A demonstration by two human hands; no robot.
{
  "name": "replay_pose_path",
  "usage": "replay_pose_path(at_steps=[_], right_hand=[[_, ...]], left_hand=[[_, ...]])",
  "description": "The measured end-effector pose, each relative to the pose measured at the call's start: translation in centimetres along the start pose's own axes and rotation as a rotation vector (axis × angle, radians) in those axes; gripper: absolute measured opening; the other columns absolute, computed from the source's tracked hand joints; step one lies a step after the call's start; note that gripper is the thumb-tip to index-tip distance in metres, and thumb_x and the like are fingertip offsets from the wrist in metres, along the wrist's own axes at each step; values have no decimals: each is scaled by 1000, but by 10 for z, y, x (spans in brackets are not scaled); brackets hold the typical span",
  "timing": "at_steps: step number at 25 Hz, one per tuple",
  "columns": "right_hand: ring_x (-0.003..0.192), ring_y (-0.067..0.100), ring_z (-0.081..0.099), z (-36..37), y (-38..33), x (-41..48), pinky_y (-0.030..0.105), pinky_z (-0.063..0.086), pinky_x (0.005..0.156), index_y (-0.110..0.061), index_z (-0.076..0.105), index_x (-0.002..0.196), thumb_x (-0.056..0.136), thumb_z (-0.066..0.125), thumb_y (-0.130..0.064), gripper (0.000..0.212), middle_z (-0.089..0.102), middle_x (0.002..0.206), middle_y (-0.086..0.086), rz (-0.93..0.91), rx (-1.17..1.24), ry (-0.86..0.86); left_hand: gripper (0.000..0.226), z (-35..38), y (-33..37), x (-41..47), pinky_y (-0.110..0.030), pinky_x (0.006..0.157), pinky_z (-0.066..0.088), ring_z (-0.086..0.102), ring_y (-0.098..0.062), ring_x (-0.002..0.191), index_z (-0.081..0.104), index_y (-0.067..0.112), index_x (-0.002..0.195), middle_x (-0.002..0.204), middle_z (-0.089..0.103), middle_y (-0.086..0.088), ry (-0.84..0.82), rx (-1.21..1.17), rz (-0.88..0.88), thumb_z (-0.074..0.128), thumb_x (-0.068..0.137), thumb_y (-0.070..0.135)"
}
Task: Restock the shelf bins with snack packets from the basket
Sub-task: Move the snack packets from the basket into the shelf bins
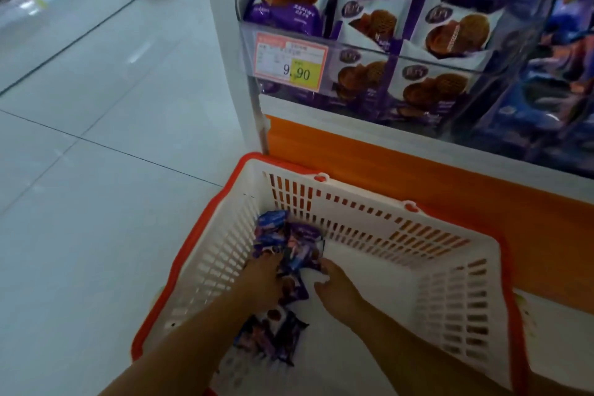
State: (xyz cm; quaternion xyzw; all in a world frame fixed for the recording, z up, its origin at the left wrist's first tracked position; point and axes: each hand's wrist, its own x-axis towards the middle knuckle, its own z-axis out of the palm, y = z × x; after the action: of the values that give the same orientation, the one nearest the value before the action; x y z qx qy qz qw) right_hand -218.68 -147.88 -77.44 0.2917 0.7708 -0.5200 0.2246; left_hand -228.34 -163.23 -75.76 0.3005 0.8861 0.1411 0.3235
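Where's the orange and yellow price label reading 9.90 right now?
The price label sits upper centre in the head view, on the left end of the clear plastic bin front, before purple waffle packets and above the orange-rimmed white plastic basket.

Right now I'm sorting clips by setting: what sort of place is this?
Most likely a shop aisle: a price tag reading 9.90 on a clear shelf bin full of purple biscuit packets, and a basket on the tiled floor.

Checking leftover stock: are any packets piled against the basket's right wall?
No: the purple packets lie bunched along the left wall of the basket, none by its right wall.
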Motion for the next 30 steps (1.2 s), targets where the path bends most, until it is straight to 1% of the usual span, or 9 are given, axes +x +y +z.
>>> replay_pose_path(at_steps=[4, 6, 9, 10, 15, 19, 23, 27, 30], right_hand=[[105, 17, 54, 9, -33, 24, 18, 45, 72, -23, 50, 125, 99, 49, -10, 30, 55, 115, -4, 77, 364, 78], [95, 18, 56, 12, -36, 33, 21, 46, 71, -19, 56, 123, 99, 53, -19, 24, 60, 119, 5, 220, 437, 84], [90, 20, 59, 7, -25, 25, 28, 52, 74, -23, 59, 93, 95, 61, -24, 2, 63, 101, 4, 303, 617, 113], [92, 21, 60, 3, -20, 20, 30, 54, 76, -23, 59, 88, 92, 65, -23, 7, 65, 101, 5, 307, 673, 136], [102, 21, 63, -25, -17, -4, 29, 49, 72, -23, 65, 109, 85, 70, -38, 28, 68, 113, 3, 244, 706, 130], [100, 24, 66, -55, -35, -37, 38, 55, 79, -22, 64, 110, 93, 62, -30, 20, 70, 110, 4, 91, 888, 146], [93, 28, 65, -88, -51, -79, 42, 53, 83, -19, 66, 102, 101, 46, -31, 24, 74, 92, 3, -25, 967, 118], [96, 25, 67, -106, -53, -114, 32, 53, 74, -12, 65, 117, 91, 64, -18, 27, 73, 106, 6, -180, 807, 141], [98, 23, 68, -120, -62, -141, 34, 56, 80, -17, 68, 113, 88, 66, -14, 25, 73, 107, 2, -266, 773, 199]], left_hand=[[38, 10, 9, 32, -27, 99, 42, 54, -20, 117, 50, 20, 135, 133, 56, -4, 19, -90, -115, 47, 97, 24], [31, 13, 14, 38, -27, 95, 44, 57, -20, 111, 56, 20, 128, 126, 60, -3, 20, -105, -177, 46, 98, 23], [25, 17, 16, 40, -34, 94, 49, 61, -19, 102, 62, 19, 118, 116, 66, -5, 10, -198, -243, 49, 96, 26], [25, 16, 16, 39, -34, 92, 50, 62, -18, 100, 62, 20, 117, 113, 67, -5, 8, -261, -255, 52, 95, 27], [17, -10, 37, 26, -19, 80, 52, 64, -7, 89, 65, 29, 109, 99, 66, 9, 15, -821, -289, 63, 93, 33], [18, -33, 68, 8, -35, 86, 58, 71, -18, 93, 70, 19, 107, 99, 74, 2, -1, -1121, -251, 67, 91, 24], [17, -56, 97, -13, -38, 87, 58, 72, -20, 92, 70, 16, 107, 96, 76, 0, 14, -1202, -150, 67, 91, 21], [17, -73, 123, -38, -32, 78, 58, 72, -22, 91, 68, 10, 108, 100, 74, -8, 8, -1251, -61, 65, 91, 13], [20, -91, 140, -54, -28, 76, 57, 72, -21, 93, 67, 8, 109, 103, 72, -13, 6, -1286, 13, 65, 90, 8]])
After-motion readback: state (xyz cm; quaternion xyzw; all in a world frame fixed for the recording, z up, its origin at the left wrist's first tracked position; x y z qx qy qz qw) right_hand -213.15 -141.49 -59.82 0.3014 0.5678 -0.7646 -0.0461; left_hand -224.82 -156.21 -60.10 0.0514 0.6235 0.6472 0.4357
